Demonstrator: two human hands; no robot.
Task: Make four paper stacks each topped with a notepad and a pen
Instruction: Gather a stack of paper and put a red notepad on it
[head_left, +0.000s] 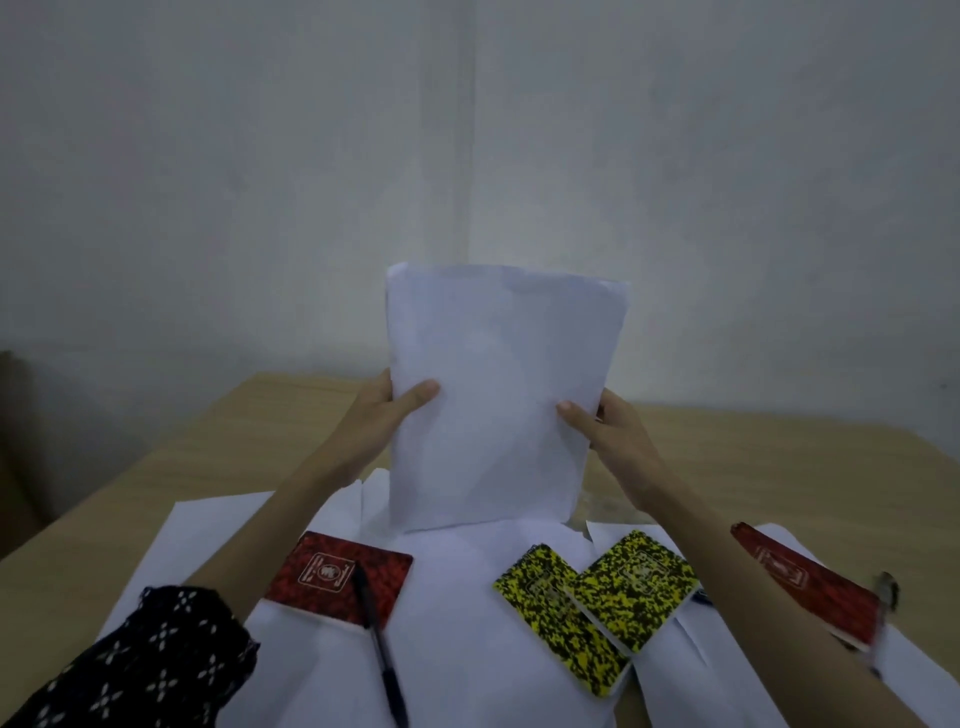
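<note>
I hold a bundle of white paper sheets (498, 395) upright, its bottom edge resting on loose white paper (457, 623) spread over the table. My left hand (387, 415) grips its left edge and my right hand (608, 431) its right edge. A red notepad (332, 577) lies near left with a dark pen (376, 644) across it. Two yellow-and-black notepads (545, 597) (639, 587) overlap at the centre right. Another red notepad (810, 582) lies far right, with a blurred pen tip (885, 582) beside it.
The wooden table (156, 467) shows bare at the left and back right. A grey wall (467, 156) rises close behind it. My patterned dark sleeve (140, 660) fills the lower left corner.
</note>
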